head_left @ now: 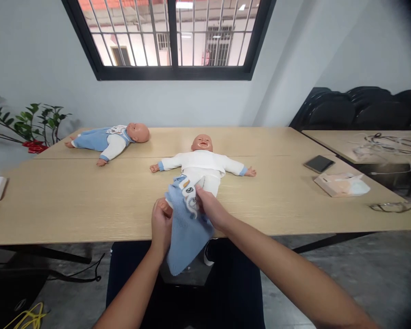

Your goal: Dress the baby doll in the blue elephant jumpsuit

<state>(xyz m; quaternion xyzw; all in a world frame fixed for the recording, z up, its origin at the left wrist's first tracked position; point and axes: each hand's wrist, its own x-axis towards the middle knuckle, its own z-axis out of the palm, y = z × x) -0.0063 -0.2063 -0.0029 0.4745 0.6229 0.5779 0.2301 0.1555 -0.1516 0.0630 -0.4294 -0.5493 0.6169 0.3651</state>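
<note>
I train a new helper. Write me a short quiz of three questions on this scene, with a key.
1. True or false: the left hand and the right hand both grip the blue garment.
2. The near doll wears: A) a red top, B) a white top, C) no top.
3. Besides it, how many dolls lie on the table?
Key: 1 true; 2 B; 3 one, the far doll.

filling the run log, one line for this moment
left hand grips blue garment | right hand grips its top | doll in white, face up on table
</note>
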